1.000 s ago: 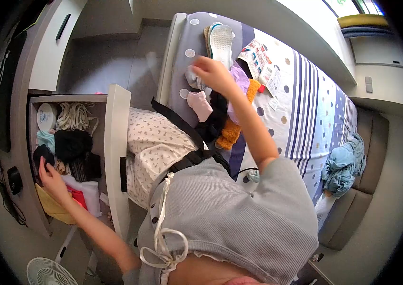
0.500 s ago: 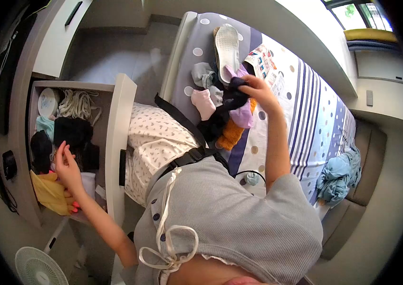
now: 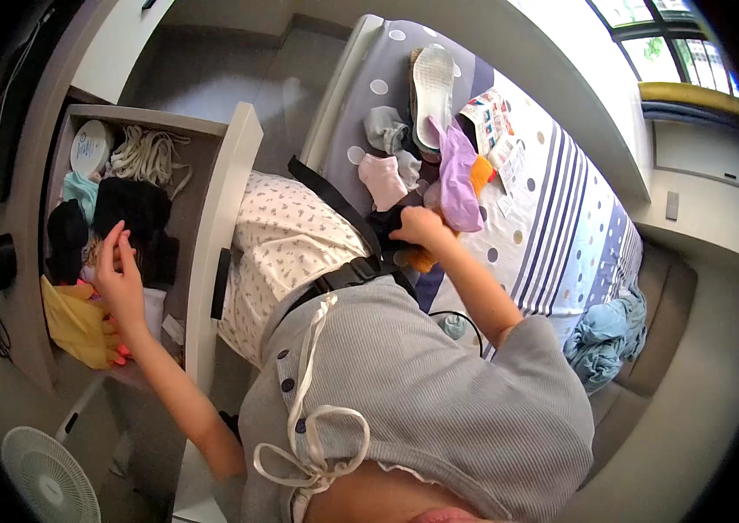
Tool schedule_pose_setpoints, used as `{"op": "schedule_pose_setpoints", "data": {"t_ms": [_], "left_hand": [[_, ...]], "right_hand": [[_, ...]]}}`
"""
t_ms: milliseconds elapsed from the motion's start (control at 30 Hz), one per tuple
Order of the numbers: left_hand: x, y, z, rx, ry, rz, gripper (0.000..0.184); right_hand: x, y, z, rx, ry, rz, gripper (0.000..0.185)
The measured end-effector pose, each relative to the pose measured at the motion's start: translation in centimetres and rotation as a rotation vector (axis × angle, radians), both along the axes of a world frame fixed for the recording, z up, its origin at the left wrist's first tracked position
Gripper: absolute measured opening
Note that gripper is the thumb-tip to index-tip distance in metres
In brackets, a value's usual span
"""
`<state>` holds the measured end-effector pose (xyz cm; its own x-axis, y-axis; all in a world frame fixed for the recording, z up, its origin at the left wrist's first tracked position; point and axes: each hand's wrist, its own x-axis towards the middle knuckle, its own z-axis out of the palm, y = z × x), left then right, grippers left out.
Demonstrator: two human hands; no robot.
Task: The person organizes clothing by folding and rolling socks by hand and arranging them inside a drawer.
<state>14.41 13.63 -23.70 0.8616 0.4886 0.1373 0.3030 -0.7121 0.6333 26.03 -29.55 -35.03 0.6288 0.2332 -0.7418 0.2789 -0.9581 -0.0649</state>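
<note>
My left hand [image 3: 118,275] is held over the open drawer [image 3: 234,174], its fingers stretched out and nothing visible in them. Just beyond its fingertips lies black clothing [image 3: 132,209]; a yellow cloth [image 3: 77,327] is below the hand. Over the bed, my right hand [image 3: 422,227] has its fingers closed on a black cloth [image 3: 384,225] that looks like a sock. Beside it are a pink sock [image 3: 383,181], a lilac cloth [image 3: 457,174], grey socks [image 3: 385,129] and an orange fuzzy item [image 3: 422,259], partly covered.
White insoles [image 3: 433,91] and a printed packet [image 3: 484,118] lie farther up the bed [image 3: 552,209]. The drawer also holds a white cord bundle [image 3: 147,161] and a round white container [image 3: 91,146]. A fan [image 3: 51,479] stands lower left; crumpled blue fabric [image 3: 605,340] is at right.
My right hand has moved down and toward my body, from the raised dark cloth by the lilac cloth to the black cloth lower in the pile. My left hand stays over the drawer.
</note>
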Motion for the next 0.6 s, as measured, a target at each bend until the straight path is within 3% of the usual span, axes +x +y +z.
{"op": "schedule_pose_setpoints", "data": {"t_ms": [133,167,233,367,467,533,600], "left_hand": [[0.1,0.0,0.0,-0.055,-0.023,0.009,0.022],[0.3,-0.4,0.6,-0.036,-0.002,0.007,0.022],[0.7,-1.0,1.1,-0.051,-0.032,-0.016,0.021],[1.6,-3.8,3.1,-0.31,-0.097,-0.137,0.023],[3.0,-7.0,6.0,-0.182,-0.207,-0.426,0.051],[3.5,-8.2,6.3,-0.217,-0.209,-0.438,0.077],[3.5,-8.3,5.6,-0.571,-0.317,-0.409,0.089]], "right_hand": [[0.8,-0.9,2.8,0.176,-0.044,-0.026,0.037],[2.2,-0.2,6.2,0.26,0.114,0.01,0.039],[4.2,1.5,12.4,0.398,0.187,0.108,0.04],[7.1,6.2,22.1,0.836,0.143,0.3,0.03],[9.6,11.3,24.1,0.976,0.314,0.527,0.027],[10.0,15.4,24.0,1.097,0.352,0.696,0.029],[10.0,19.5,24.1,1.2,0.421,0.854,0.03]]}}
